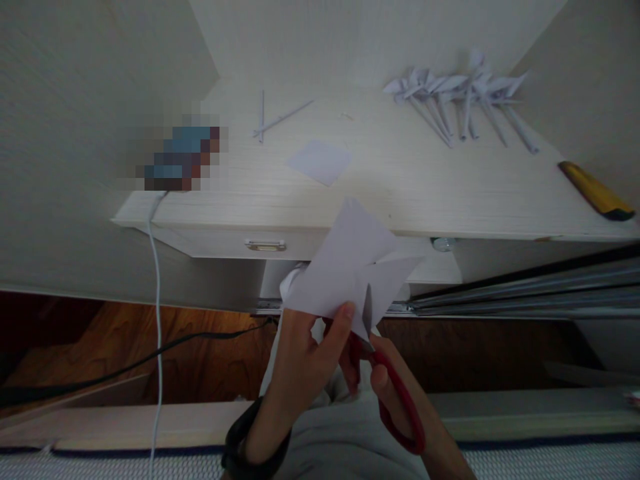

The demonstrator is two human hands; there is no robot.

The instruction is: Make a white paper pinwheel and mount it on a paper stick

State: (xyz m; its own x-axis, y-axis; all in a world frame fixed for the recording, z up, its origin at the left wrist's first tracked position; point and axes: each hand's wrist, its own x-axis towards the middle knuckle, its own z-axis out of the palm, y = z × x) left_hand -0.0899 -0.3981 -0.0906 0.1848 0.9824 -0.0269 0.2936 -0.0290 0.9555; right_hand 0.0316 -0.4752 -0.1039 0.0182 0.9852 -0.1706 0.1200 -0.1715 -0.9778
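Observation:
My left hand (pixel 313 350), with a black band on its wrist, pinches a white sheet of paper (pixel 340 257) by its near edge, thumb on top and fingers hidden underneath. In my right hand (pixel 393 380) is a pair of scissors with red handles (pixel 407 420). One blade lies over the paper and the other is hidden beneath it. A slit runs up from the near edge, and a flap spreads off to the right. Behind the sheet, a smaller white paper piece (pixel 320 161) lies flat on the desk.
On the white desk (pixel 225 207) lie two thin paper sticks (pixel 283 119) and, at back right, a pile of folded paper pieces with rolled stems (pixel 465 100). A yellow-and-black object (pixel 595 191) lies at the right edge. A white cable (pixel 159 300) hangs at left from a blurred item.

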